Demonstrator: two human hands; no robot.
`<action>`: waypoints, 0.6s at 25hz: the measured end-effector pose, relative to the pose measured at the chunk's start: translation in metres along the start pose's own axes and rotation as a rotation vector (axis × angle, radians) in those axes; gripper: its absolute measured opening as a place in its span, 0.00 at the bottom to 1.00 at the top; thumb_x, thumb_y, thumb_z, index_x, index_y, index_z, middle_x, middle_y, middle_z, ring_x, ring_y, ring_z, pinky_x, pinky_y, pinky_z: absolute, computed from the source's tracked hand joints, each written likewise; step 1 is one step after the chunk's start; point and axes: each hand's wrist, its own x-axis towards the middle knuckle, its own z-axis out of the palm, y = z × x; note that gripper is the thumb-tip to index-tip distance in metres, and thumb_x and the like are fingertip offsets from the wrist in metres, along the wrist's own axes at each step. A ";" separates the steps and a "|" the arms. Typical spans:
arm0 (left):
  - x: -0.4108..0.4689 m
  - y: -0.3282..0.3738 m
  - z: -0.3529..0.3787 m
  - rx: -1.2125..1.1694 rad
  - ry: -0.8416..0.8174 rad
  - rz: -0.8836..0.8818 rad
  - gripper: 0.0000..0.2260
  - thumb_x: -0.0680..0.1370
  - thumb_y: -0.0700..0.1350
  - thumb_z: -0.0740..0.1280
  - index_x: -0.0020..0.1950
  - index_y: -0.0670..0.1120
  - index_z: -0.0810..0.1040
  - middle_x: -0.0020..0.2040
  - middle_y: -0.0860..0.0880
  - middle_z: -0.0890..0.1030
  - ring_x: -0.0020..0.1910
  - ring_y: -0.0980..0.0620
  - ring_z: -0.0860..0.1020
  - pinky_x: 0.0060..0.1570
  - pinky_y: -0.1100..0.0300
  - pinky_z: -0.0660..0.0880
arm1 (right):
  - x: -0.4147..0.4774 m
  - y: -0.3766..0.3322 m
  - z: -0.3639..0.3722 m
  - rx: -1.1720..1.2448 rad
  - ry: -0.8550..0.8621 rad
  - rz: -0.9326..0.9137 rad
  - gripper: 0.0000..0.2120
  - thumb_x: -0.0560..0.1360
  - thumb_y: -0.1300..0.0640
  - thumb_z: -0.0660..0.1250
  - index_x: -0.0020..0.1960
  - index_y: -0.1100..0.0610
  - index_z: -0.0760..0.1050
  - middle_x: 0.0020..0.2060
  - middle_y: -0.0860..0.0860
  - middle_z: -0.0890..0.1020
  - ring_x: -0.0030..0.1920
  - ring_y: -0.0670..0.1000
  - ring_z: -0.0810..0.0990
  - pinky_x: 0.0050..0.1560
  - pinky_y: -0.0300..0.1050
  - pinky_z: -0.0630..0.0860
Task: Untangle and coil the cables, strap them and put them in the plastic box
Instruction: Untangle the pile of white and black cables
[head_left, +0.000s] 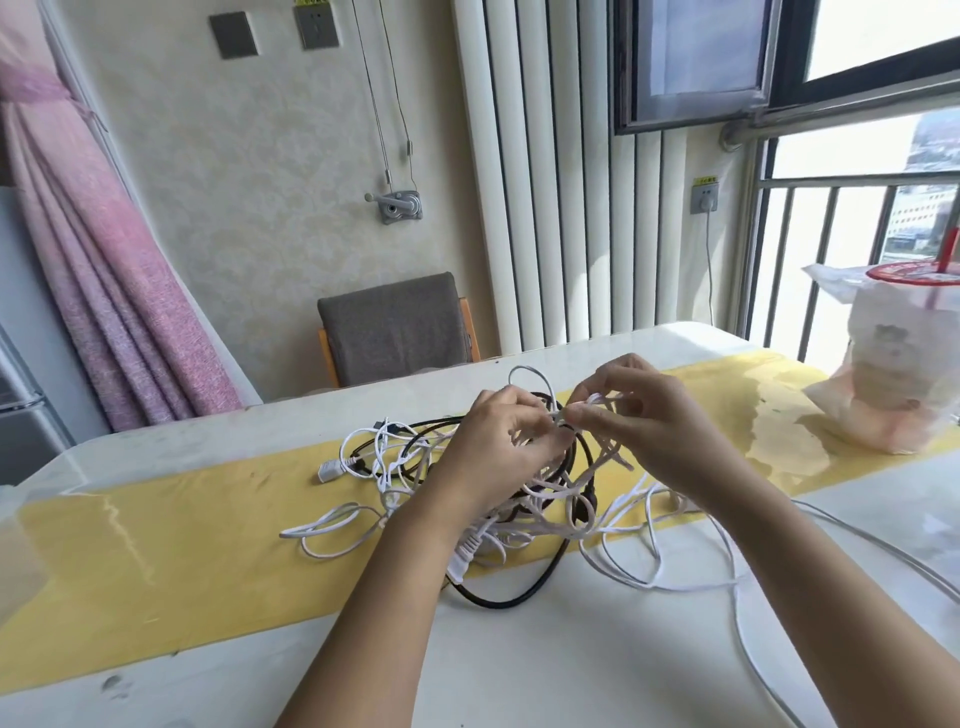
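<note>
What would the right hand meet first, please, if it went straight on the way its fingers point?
Probably the left hand: the right hand points leftward at it, both pinching white cable between them, though depth is unclear.

White cable past the right edge

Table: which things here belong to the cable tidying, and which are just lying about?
In the job: white cables, black cable, left hand and right hand pinching the white cables.
Lying about: bagged drink cup, grey chair, pink curtain.
</note>
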 end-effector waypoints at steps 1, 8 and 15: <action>0.001 -0.001 -0.001 -0.060 0.015 -0.003 0.10 0.75 0.50 0.69 0.35 0.50 0.81 0.47 0.55 0.76 0.53 0.58 0.71 0.51 0.74 0.63 | 0.000 -0.001 -0.006 -0.073 0.033 -0.023 0.06 0.66 0.50 0.74 0.40 0.49 0.81 0.39 0.47 0.72 0.28 0.44 0.64 0.30 0.35 0.63; 0.000 0.005 -0.019 -0.205 0.067 -0.009 0.14 0.76 0.54 0.66 0.34 0.49 0.79 0.34 0.56 0.80 0.39 0.57 0.78 0.45 0.63 0.72 | -0.003 -0.010 -0.023 -0.446 0.173 -0.136 0.12 0.65 0.47 0.76 0.33 0.46 0.72 0.32 0.46 0.76 0.32 0.42 0.71 0.32 0.35 0.64; 0.001 0.004 -0.008 -0.089 0.076 -0.037 0.13 0.79 0.50 0.64 0.35 0.53 0.80 0.31 0.47 0.77 0.31 0.54 0.71 0.35 0.59 0.68 | -0.003 -0.003 -0.016 -0.588 -0.004 -0.130 0.03 0.71 0.53 0.73 0.44 0.47 0.84 0.34 0.41 0.76 0.34 0.41 0.73 0.35 0.34 0.66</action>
